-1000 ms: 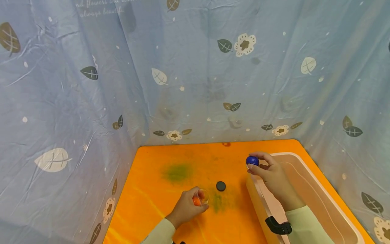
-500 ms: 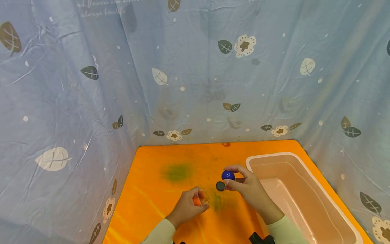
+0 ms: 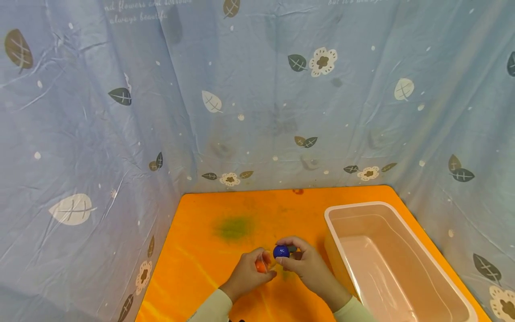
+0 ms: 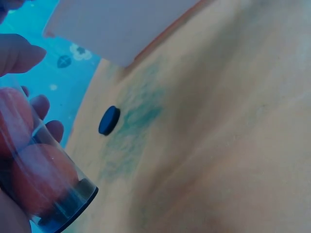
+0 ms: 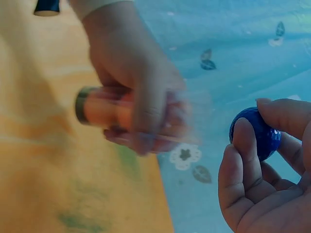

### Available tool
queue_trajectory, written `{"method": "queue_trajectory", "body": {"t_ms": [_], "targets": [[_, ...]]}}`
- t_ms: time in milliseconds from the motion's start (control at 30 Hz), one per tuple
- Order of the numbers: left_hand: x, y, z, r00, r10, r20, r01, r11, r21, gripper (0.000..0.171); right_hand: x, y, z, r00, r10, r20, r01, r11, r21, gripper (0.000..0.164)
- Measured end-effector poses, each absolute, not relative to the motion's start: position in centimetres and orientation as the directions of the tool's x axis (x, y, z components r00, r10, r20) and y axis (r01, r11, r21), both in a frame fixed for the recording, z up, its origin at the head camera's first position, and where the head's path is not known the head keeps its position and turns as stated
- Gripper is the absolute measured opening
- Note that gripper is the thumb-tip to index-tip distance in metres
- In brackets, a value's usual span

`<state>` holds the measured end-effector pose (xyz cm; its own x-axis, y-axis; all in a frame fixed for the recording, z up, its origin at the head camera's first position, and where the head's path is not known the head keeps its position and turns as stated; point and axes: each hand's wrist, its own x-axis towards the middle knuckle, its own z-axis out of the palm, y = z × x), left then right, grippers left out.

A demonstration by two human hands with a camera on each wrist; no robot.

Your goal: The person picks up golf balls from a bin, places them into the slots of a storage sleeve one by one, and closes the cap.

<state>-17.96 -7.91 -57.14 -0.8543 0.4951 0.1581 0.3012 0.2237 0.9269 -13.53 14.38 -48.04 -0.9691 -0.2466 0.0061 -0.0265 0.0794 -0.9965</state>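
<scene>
My left hand [image 3: 246,272] grips a clear tube [image 4: 69,206] with a dark cap on its lower end. Orange balls [image 4: 44,177] sit inside the tube, seen reddish in the left wrist view; the hand hides part of them. Between the thumb and fingers of my right hand [image 3: 311,270] is a blue golf ball [image 5: 260,133], dimpled and shiny. In the head view this ball is right beside the tube's open end; whether they touch I cannot tell. A round black lid [image 4: 109,120] lies on the table, partly covered by my right hand in the head view.
A pale pink plastic bin [image 3: 335,208] stands on the right side of the orange table [image 3: 201,250]. Green stains [image 3: 234,227] mark the tabletop. A blue patterned curtain [image 3: 257,98] encloses the back and both sides.
My right hand has carried the blue golf ball leftward and nearer, from above the bin's edge to the tube's mouth. The left hand with the tube has stayed almost still.
</scene>
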Motion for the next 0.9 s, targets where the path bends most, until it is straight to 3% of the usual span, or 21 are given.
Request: {"method": "queue_trajectory", "body": {"t_ms": [267,900], "targets": [[-18.1,-7.8,-57.4,-0.834,0.516,0.195,0.351,0.224,0.909,0.029,-13.4,13.2,-49.3,-0.966,-0.260,0.000,-0.025,0.094,-0.995,0.029],[-17.9,-7.5,-57.9,-0.810,0.533,0.244,0.388,0.176,0.904,0.032,-13.4,12.7,-49.8,-0.966,-0.257,-0.036,0.000,0.138,-0.990,0.034]]}}
